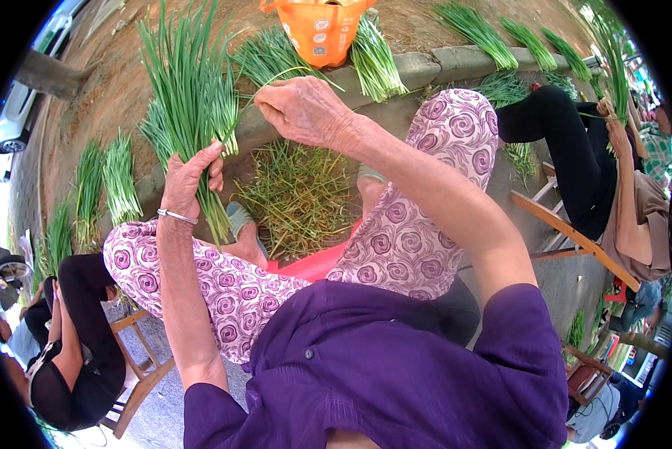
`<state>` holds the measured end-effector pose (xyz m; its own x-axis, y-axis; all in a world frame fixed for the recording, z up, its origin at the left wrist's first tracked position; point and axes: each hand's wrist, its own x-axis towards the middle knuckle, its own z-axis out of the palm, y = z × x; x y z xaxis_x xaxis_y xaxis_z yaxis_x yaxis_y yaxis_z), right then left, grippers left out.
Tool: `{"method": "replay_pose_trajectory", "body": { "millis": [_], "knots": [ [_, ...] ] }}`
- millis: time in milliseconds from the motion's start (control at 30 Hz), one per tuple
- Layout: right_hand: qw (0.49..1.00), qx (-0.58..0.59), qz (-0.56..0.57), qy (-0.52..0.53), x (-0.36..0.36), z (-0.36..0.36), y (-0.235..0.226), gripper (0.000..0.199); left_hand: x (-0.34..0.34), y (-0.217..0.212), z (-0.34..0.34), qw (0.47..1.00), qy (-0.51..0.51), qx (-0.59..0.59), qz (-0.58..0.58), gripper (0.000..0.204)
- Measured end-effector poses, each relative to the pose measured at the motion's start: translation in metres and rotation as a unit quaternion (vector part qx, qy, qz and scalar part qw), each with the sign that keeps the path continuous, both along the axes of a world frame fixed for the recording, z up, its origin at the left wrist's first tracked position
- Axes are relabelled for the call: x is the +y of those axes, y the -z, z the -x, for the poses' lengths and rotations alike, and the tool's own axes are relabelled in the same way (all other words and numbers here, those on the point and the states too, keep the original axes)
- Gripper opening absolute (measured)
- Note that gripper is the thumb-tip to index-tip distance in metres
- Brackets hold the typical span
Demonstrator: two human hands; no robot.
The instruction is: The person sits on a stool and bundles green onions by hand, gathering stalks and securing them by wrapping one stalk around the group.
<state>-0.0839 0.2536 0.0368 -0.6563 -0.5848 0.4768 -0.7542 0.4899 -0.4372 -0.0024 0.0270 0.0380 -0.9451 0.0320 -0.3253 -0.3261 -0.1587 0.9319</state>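
Observation:
My left hand (186,179) is wrapped round the lower stems of a bunch of garlic chives (182,82). The long green leaves fan upward and the stem ends stick out below my fist. To the right of the bunch, my right hand (302,108) is closed in a pinch, apart from my left hand. A thin chive leaf runs out of its fingers, bending down toward the bunch. Below my hands, between my feet, lies a pile of yellowish and green trimmed chive scraps (298,194).
An orange bag (321,30) stands beyond my hands. Several chive bunches, one of them pale-stemmed (377,60), lie along the stone kerb (418,71). A person on a wooden chair (568,232) at right holds chives (612,67); another person (89,337) sits at left.

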Motion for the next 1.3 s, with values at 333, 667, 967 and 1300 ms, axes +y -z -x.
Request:
{"method": "replay_pose_trajectory", "body": {
  "millis": [333,667,967,1300],
  "knots": [
    [1.0,0.002,0.006,-0.002,0.0,0.0,-0.001,0.011,0.001,0.0,-0.001,1.0,-0.003,-0.008,0.0,0.017],
    [1.0,0.003,0.013,-0.007,-0.001,0.002,0.002,0.012,0.002,0.0,0.0,1.0,-0.009,-0.012,-0.009,0.016],
    [1.0,0.001,0.013,-0.004,-0.002,0.001,0.001,0.012,0.002,-0.002,-0.001,1.0,-0.006,-0.003,0.003,0.016],
    [0.991,0.041,0.125,-0.031,-0.012,-0.02,-0.025,0.017,0.015,-0.031,-0.021,0.999,-0.019,0.015,-0.037,0.017]
  ]
}}
